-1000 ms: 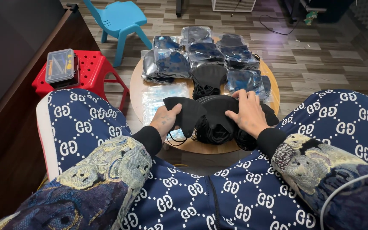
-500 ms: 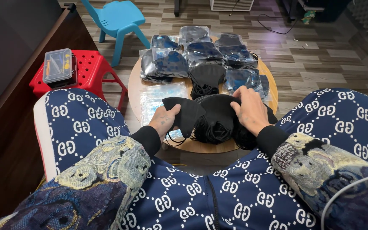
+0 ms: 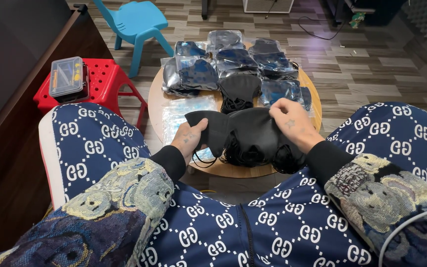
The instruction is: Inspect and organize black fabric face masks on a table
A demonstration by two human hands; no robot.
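Note:
A pile of black face masks [image 3: 250,141] lies at the near edge of a small round wooden table [image 3: 155,101]. My left hand [image 3: 190,139] pinches the left end of one black mask [image 3: 212,126] lifted off the pile. My right hand [image 3: 290,122] rests on the right side of the pile, fingers curled on the top mask. Behind the pile sits a smaller stack of black masks [image 3: 237,89], and beyond it several clear plastic bags of dark masks [image 3: 233,57]. Empty clear bags [image 3: 181,112] lie flat under my left hand.
A red plastic stool [image 3: 106,81] at the left carries a clear compartment box [image 3: 66,75]. A blue child's chair [image 3: 137,22] stands behind it. A dark cabinet edge [image 3: 35,64] runs along the left. My patterned trouser legs frame the table on both sides.
My left hand has drawn the single mask a little further left off the pile. My right hand has shifted slightly on top of the pile.

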